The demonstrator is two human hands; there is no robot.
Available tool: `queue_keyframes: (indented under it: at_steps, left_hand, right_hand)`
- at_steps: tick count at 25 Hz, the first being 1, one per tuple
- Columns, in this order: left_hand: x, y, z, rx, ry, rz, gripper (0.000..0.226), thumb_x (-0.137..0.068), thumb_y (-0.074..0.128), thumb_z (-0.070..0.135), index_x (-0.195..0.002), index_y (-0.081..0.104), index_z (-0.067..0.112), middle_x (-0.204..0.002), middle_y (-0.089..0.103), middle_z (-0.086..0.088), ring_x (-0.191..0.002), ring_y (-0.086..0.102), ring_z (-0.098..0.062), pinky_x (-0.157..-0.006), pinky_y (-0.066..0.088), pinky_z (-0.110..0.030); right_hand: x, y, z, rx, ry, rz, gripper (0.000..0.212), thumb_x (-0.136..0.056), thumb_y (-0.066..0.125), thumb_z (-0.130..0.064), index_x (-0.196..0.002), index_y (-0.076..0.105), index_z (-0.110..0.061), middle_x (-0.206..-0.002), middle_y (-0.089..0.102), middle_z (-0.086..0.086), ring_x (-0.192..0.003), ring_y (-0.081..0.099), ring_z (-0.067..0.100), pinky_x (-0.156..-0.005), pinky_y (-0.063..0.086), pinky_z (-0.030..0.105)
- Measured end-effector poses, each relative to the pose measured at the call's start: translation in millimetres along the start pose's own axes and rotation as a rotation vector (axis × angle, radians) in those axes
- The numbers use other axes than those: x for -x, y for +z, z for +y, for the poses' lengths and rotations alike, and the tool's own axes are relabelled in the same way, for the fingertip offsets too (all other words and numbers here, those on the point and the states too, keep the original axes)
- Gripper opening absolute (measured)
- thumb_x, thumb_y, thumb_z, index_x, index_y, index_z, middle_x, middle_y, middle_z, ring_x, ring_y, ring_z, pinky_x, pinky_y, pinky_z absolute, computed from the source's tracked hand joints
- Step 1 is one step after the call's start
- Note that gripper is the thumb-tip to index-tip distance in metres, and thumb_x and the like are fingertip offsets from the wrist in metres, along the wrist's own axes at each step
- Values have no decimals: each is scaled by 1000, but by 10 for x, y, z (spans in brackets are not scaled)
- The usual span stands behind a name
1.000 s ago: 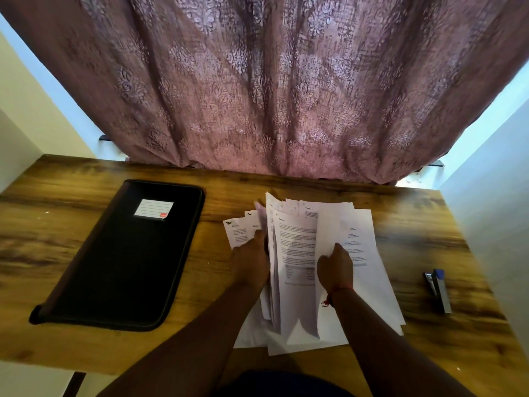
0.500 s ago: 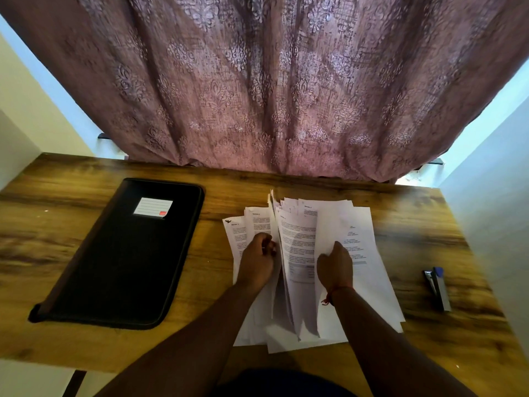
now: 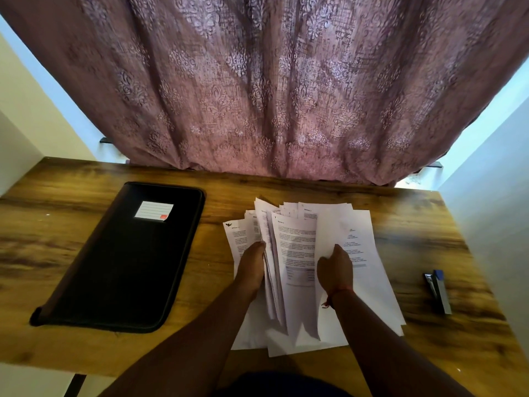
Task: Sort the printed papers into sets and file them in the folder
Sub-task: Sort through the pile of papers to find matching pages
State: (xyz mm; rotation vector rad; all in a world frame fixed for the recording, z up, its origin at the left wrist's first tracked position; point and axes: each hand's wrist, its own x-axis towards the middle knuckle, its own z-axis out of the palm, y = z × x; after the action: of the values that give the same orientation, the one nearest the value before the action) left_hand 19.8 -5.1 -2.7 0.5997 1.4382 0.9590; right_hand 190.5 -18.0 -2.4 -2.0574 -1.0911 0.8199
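A loose pile of printed papers (image 3: 369, 285) lies fanned out on the wooden desk (image 3: 71, 253), right of centre. Several sheets in its middle stand lifted on edge. My left hand (image 3: 252, 266) presses flat against the left side of those raised sheets, fingers pointing away from me. My right hand (image 3: 335, 266) is closed on the sheets from the right, its thumb on top. A black zip folder (image 3: 120, 267) with a white label lies closed at the left, apart from the papers and both hands.
A blue and grey stapler (image 3: 438, 290) lies near the desk's right edge. A mauve patterned curtain (image 3: 263, 90) hangs along the back of the desk. White walls close in on both sides.
My left hand has slid slightly forward along the raised sheets and flattened against them. The upright sheets lean a little more to the right. My right hand has stayed in place.
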Motion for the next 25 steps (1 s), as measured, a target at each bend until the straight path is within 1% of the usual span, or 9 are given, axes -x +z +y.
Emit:
queue_keyframes:
  at_steps: [2, 5, 10, 11, 14, 16, 18, 21, 25]
  left_hand:
    - [15, -19, -1, 64, -34, 10, 28, -99, 52, 32, -111, 67, 11, -101, 74, -11, -92, 71, -32, -91, 56, -50]
    - [56, -6, 33, 186, -72, 25, 27, -97, 55, 32, -116, 66, 16, -101, 75, -9, -94, 71, -32, -91, 56, -51]
    - [190, 49, 149, 302, -133, 1, 12, -97, 58, 24, -102, 68, 19, -93, 76, -9, -92, 70, -31, -79, 58, -43]
    - [202, 49, 160, 247, -97, -3, 12, -98, 57, 24, -102, 67, 20, -97, 75, -8, -92, 71, -29, -76, 58, -41]
    - [147, 49, 138, -292, 158, 80, 18, -102, 51, 28, -113, 63, 21, -117, 68, -4, -101, 66, -21, -85, 52, -31]
    - [134, 45, 135, -519, 238, 127, 27, -99, 55, 35, -121, 60, 20, -120, 66, 1, -108, 64, -21, -86, 45, -28]
    - [120, 24, 116, -611, 225, 117, 31, -95, 60, 41, -118, 60, 20, -117, 67, 1, -108, 64, -22, -84, 45, -27]
    - [135, 17, 88, -680, 285, 128, 26, -95, 57, 48, -108, 63, 27, -113, 69, 2, -107, 64, -24, -95, 52, -39]
    - [388, 78, 310, -594, 667, 311, 16, -98, 55, 22, -110, 65, 18, -104, 71, -1, -91, 69, -20, -72, 59, -32]
  right_hand:
    - [7, -2, -8, -1, 2, 2, 20, -94, 55, -4, -114, 57, -7, -116, 62, 13, -109, 60, 34, -97, 49, 50]
    - [8, -7, -15, 8, 4, 5, 22, -93, 55, -4, -115, 56, -5, -118, 62, 14, -111, 59, 35, -99, 49, 50]
    - [22, -18, 10, 19, 1, 2, 26, -93, 54, -3, -118, 55, -5, -119, 61, 15, -112, 58, 36, -99, 49, 50]
    - [27, -19, 11, 19, -5, 1, 25, -93, 55, -3, -118, 55, -5, -119, 61, 15, -111, 59, 36, -99, 50, 50]
    - [35, -31, 4, 21, -9, -7, 24, -93, 56, -5, -117, 56, -6, -116, 62, 14, -109, 59, 34, -98, 50, 49]
    - [43, -44, 1, 16, -14, -17, 23, -93, 56, -5, -116, 56, -6, -115, 62, 13, -108, 60, 33, -97, 50, 49]
    - [41, -50, -6, 16, -21, -24, 22, -93, 56, -5, -115, 57, -7, -114, 63, 13, -107, 60, 33, -98, 51, 50]
    - [39, -53, -6, 38, -31, -34, 22, -92, 56, -5, -114, 58, -8, -114, 63, 12, -107, 60, 33, -97, 51, 49]
    - [-4, -81, 3, 116, -20, -33, 25, -90, 57, -7, -115, 57, -9, -115, 62, 12, -107, 60, 33, -97, 52, 48]
